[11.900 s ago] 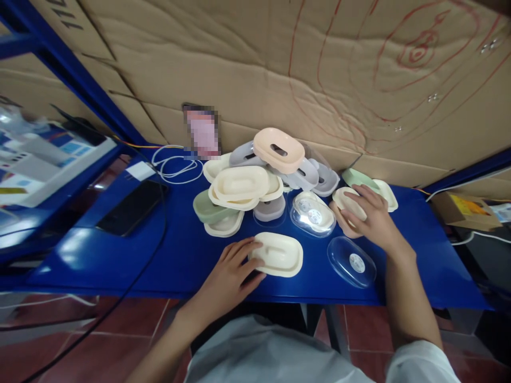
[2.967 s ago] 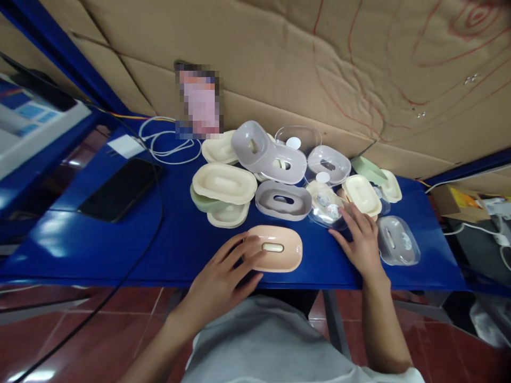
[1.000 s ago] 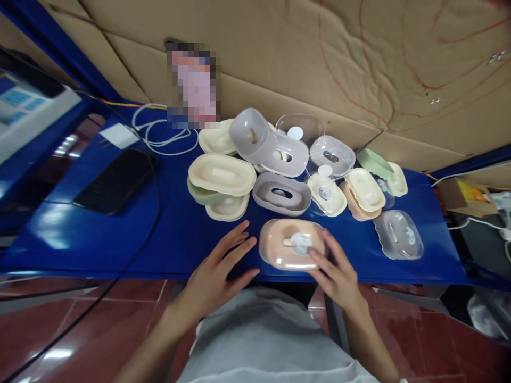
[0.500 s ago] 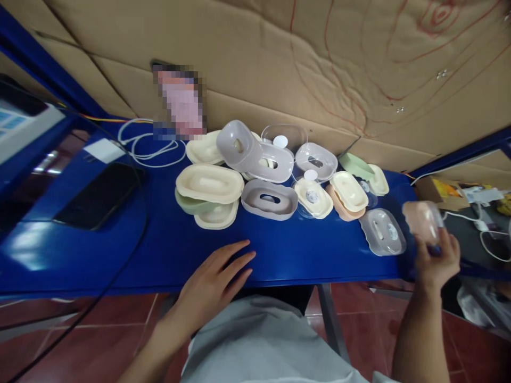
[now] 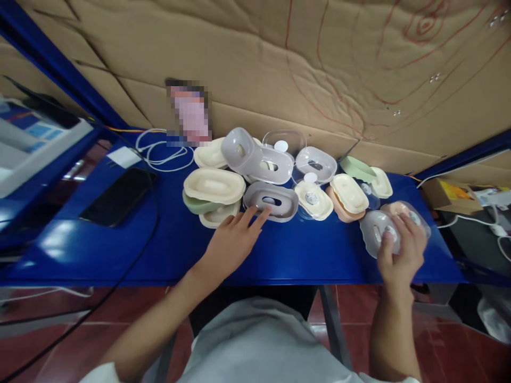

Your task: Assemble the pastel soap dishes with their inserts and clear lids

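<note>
My left hand (image 5: 233,242) has its fingers spread, with the fingertips at the near rim of a grey oval soap dish (image 5: 285,210). Nothing is held in it. My right hand (image 5: 403,250) lies over two pieces at the right, thumb apart from the fingers. Its thumb is over a translucent grey tray (image 5: 371,234) with wavy edges. The fingers rest on a peach dish with a clear cover (image 5: 423,221), partly hidden by the hand. Beside the grey dish is a stack of cream (image 5: 213,186) and green (image 5: 199,206) dishes.
More grey dishes (image 5: 275,165), a cream-on-peach pair (image 5: 349,192) and a green dish (image 5: 358,169) line the cardboard wall (image 5: 247,58). A black phone (image 5: 117,197), white charger (image 5: 124,157) and cables lie left. A cardboard box (image 5: 451,197) stands right.
My right hand has moved left and brought the peach dish down beside the translucent tray. My left hand has moved forward and right to the grey dish. The view has shifted slightly.
</note>
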A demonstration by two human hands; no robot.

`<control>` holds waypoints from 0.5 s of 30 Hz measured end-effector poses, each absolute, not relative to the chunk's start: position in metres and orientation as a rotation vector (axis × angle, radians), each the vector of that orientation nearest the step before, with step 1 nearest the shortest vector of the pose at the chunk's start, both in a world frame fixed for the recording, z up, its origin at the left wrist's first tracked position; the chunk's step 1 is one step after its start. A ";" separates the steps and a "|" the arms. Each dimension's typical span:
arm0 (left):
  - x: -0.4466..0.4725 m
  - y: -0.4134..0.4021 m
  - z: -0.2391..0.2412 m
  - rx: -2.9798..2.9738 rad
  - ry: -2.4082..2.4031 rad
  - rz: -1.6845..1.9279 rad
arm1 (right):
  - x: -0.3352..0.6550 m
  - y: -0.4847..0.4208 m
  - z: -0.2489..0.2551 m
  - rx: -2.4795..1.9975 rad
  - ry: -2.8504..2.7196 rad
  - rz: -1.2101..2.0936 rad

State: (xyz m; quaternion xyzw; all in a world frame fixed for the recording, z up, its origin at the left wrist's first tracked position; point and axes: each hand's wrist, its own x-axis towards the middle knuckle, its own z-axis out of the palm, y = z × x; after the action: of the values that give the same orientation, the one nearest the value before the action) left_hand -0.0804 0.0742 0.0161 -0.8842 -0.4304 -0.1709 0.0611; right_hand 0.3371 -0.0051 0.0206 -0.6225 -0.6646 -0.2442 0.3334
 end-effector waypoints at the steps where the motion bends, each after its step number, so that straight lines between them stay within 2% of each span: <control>1: -0.077 0.074 0.016 -2.675 -1.259 -0.536 | 0.316 -0.003 0.023 -1.588 -1.788 -0.573; 7: -0.080 0.037 0.028 -2.790 -1.118 -0.922 | 0.211 -0.011 0.015 -1.231 -2.234 -0.137; 15: -0.097 0.008 0.014 -2.756 -1.117 -1.104 | 0.191 0.001 0.014 -1.097 -2.065 0.068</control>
State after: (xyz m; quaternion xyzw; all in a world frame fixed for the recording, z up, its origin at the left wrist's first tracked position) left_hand -0.0966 0.0076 0.0140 -0.8687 -0.3521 -0.3481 -0.0156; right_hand 0.1914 0.0014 0.0139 -0.4317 -0.8126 0.0269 0.3906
